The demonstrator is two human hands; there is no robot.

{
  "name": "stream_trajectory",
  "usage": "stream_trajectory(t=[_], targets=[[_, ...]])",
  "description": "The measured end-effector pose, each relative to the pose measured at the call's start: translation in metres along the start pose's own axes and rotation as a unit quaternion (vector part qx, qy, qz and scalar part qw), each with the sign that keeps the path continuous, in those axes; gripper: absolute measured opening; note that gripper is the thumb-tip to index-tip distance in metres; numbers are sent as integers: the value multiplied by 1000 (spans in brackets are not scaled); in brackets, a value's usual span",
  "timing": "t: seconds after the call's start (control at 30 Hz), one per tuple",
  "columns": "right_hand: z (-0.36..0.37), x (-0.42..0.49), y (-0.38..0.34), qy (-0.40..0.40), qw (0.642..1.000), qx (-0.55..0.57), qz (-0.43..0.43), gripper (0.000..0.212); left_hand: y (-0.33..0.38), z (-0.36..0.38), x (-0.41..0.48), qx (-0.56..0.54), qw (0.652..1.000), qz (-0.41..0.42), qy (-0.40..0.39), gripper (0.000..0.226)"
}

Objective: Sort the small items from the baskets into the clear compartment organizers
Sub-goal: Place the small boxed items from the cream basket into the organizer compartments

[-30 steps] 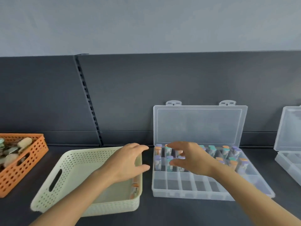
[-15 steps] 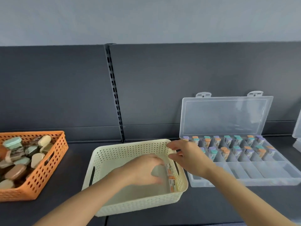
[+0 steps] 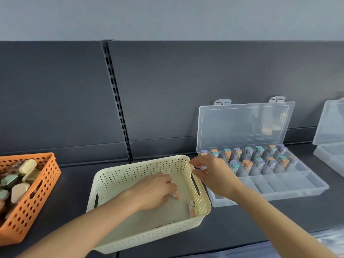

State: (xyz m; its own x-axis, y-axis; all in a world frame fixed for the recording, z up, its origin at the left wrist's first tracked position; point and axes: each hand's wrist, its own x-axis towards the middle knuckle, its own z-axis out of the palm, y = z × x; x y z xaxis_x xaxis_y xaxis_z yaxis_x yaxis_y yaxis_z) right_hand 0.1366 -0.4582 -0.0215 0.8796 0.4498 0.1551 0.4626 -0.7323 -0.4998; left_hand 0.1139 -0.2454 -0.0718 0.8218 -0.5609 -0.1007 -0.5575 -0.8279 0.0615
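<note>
Soft, even light.
Faint reflections on the clear lid; edges bend with wide-angle distortion; near right corner blurs.

**Cream basket holding a few tubes, clear organizer filling in its far rows**

The cream perforated basket is sitting near the middle. One small orange-ended tube is lying flat against its right wall. The left hand is pinching another tube low inside the basket. Just to the right, the clear organizer is lying flat with its lid standing open at the far side. Capped tubes in orange, teal and purple are standing upright in its two far rows. A second clear organizer is sitting open at the right edge. The orange basket at the left is holding rounded cream, green and brown pieces.
</note>
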Motion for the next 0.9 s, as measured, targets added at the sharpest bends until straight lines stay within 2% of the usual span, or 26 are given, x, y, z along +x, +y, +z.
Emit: stream_trajectory(t=[0.1, 0.27, 0.37, 0.43, 0.67, 0.77, 0.9], targets=[[3, 2, -4, -22, 1000, -4, -10, 30, -6, 1, -2, -45, 998, -47, -2, 24], [3, 6, -5, -81, 994, -38, -56, 30, -8, -2, -17, -130, 986, -102, -25, 9], [6, 10, -9, -119, 987, -65, -83, 31, 1, -10, -27, -270, 953, -129, -56, 19], [9, 13, -9, -129, 984, -78, -91, 31, 10, -10, -30, -303, 941, -114, -97, 27], [13, 20, -3, -125, 985, -74, -91, 30, 30, -7, -23, -161, 974, -63, -145, 22], [13, 21, -3, -134, 983, -83, -98, 31, 22, -5, -23, -130, 981, -67, -124, 7], [12, 22, -7, -181, 973, -102, -101, 33, 4, -4, -25, -125, 982, -109, -88, 14]])
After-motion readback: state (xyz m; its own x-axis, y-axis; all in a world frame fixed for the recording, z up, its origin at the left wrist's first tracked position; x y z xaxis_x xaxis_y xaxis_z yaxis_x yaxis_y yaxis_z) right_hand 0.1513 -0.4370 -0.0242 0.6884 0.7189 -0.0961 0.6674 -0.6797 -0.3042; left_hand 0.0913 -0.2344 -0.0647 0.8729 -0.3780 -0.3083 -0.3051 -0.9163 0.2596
